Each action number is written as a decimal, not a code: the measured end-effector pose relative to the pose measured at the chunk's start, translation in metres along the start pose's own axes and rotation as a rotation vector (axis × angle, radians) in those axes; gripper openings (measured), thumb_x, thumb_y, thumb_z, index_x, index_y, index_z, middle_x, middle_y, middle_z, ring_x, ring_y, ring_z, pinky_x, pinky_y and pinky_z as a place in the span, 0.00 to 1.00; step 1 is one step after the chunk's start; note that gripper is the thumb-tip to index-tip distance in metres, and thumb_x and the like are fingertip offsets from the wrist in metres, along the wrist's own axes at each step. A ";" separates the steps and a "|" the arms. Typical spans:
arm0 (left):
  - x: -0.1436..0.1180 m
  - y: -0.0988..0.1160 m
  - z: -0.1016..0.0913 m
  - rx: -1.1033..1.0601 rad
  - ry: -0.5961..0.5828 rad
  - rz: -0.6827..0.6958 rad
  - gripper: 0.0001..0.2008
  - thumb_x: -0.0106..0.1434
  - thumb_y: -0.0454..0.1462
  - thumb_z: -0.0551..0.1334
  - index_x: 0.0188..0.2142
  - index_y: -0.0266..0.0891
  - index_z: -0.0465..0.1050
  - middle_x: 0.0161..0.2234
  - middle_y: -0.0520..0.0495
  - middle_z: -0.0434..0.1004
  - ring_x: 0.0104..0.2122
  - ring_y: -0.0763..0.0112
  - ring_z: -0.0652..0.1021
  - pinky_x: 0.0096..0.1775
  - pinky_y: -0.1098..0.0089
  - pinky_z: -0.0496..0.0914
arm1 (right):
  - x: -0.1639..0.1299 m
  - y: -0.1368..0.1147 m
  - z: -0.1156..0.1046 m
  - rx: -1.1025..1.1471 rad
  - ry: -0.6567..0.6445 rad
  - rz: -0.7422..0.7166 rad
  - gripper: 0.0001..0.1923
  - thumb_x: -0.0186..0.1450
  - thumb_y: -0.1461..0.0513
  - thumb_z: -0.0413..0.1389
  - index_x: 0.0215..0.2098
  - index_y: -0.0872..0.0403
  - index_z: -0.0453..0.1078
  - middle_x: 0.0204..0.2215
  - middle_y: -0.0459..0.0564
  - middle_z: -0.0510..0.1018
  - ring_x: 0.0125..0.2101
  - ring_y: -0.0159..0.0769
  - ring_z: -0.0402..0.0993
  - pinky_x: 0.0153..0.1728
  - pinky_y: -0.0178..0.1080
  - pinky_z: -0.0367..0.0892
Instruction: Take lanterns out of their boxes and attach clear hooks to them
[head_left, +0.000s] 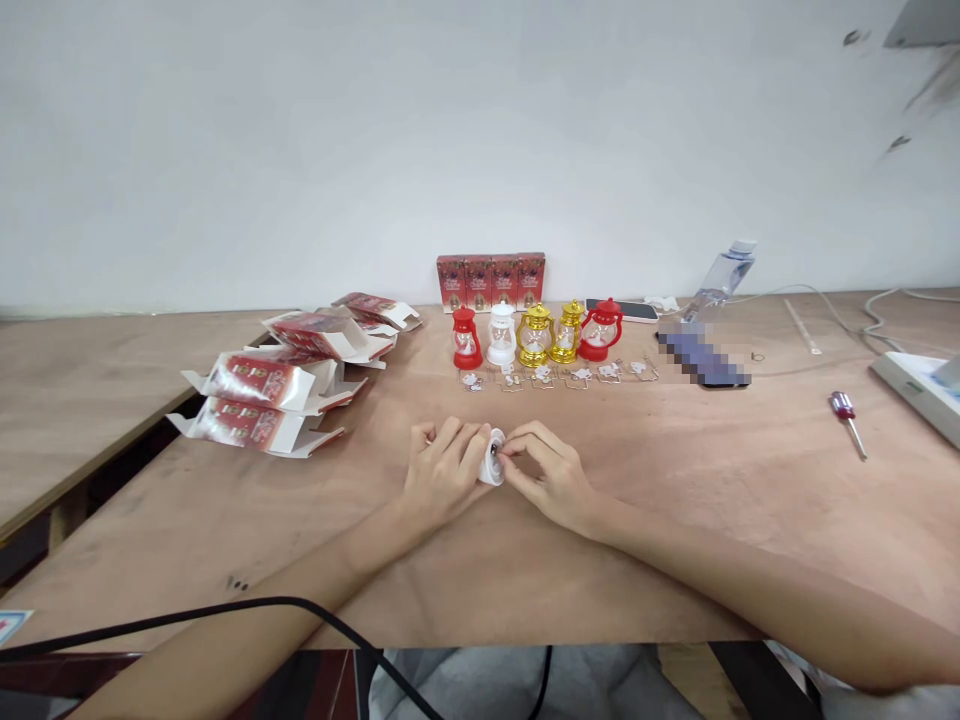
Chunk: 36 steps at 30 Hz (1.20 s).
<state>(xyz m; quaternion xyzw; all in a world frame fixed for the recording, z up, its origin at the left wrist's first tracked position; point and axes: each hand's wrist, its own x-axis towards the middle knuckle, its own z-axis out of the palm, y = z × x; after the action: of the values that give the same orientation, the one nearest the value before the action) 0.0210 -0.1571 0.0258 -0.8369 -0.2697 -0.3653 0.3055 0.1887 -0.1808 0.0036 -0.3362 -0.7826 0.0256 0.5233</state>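
My left hand [442,470] grip holds small white plastic lantern [493,457] on its side; right hand [547,472] fingertips pinch at its base. Just beyond grip: five finished lanterns [534,335]. Left of grip: opened red cartons [285,385]. I judge work midway.

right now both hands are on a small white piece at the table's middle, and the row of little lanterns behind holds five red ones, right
Not quite. The head view shows both hands, left hand and right hand, on the small white piece, but the lanterns are two red, one white, two gold.

Nothing here can be read: the print on the red boxes [491,282] behind the little lanterns [534,335] is too small and blurred.
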 end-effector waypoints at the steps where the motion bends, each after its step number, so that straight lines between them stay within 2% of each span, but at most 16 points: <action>1: 0.000 0.000 0.000 0.002 0.000 0.001 0.07 0.63 0.37 0.54 0.37 0.34 0.66 0.30 0.47 0.79 0.27 0.70 0.71 0.31 0.64 0.52 | 0.000 0.000 0.000 0.004 0.004 -0.001 0.04 0.63 0.68 0.52 0.34 0.53 0.65 0.30 0.48 0.72 0.31 0.29 0.71 0.33 0.32 0.70; 6: -0.001 0.000 0.000 0.002 -0.001 0.004 0.08 0.63 0.37 0.53 0.37 0.34 0.67 0.30 0.46 0.79 0.28 0.69 0.72 0.31 0.64 0.52 | -0.001 0.000 0.000 0.063 0.027 0.047 0.09 0.63 0.68 0.52 0.42 0.54 0.65 0.41 0.55 0.70 0.36 0.30 0.74 0.36 0.33 0.74; 8: -0.001 0.000 0.000 -0.002 -0.002 0.004 0.08 0.64 0.37 0.53 0.37 0.34 0.67 0.30 0.46 0.79 0.28 0.70 0.72 0.31 0.64 0.52 | -0.002 0.000 0.000 0.050 0.027 0.034 0.08 0.62 0.68 0.53 0.41 0.55 0.66 0.44 0.57 0.70 0.38 0.31 0.74 0.37 0.34 0.74; 12: -0.001 0.001 0.001 -0.009 -0.006 0.005 0.08 0.64 0.37 0.53 0.37 0.34 0.67 0.30 0.46 0.79 0.28 0.69 0.71 0.31 0.64 0.52 | -0.002 0.001 0.000 -0.019 0.037 -0.022 0.04 0.62 0.68 0.53 0.35 0.54 0.67 0.41 0.55 0.73 0.39 0.33 0.75 0.37 0.35 0.73; 17: -0.005 0.001 0.005 0.000 -0.034 0.000 0.10 0.64 0.38 0.53 0.37 0.33 0.68 0.31 0.45 0.78 0.29 0.68 0.72 0.31 0.64 0.52 | -0.002 0.002 0.002 -0.037 0.029 -0.022 0.05 0.61 0.69 0.53 0.30 0.53 0.66 0.39 0.54 0.74 0.36 0.32 0.75 0.37 0.34 0.72; 27: -0.003 0.002 0.005 0.008 -0.050 0.016 0.12 0.66 0.39 0.50 0.37 0.34 0.68 0.31 0.44 0.78 0.29 0.68 0.72 0.32 0.64 0.52 | -0.005 0.005 0.004 -0.085 0.045 -0.012 0.06 0.61 0.67 0.53 0.27 0.52 0.63 0.36 0.52 0.74 0.36 0.32 0.74 0.34 0.34 0.71; 36: -0.003 0.004 0.004 -0.004 -0.048 0.005 0.09 0.65 0.38 0.53 0.36 0.36 0.68 0.30 0.45 0.78 0.29 0.68 0.72 0.32 0.64 0.52 | -0.004 0.004 0.004 -0.103 0.059 -0.006 0.07 0.61 0.68 0.52 0.26 0.52 0.61 0.35 0.52 0.74 0.34 0.32 0.74 0.32 0.34 0.70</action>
<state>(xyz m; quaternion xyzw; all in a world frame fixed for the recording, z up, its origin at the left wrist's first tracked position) 0.0239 -0.1570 0.0201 -0.8467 -0.2743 -0.3448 0.2981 0.1885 -0.1791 -0.0027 -0.3609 -0.7682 -0.0262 0.5281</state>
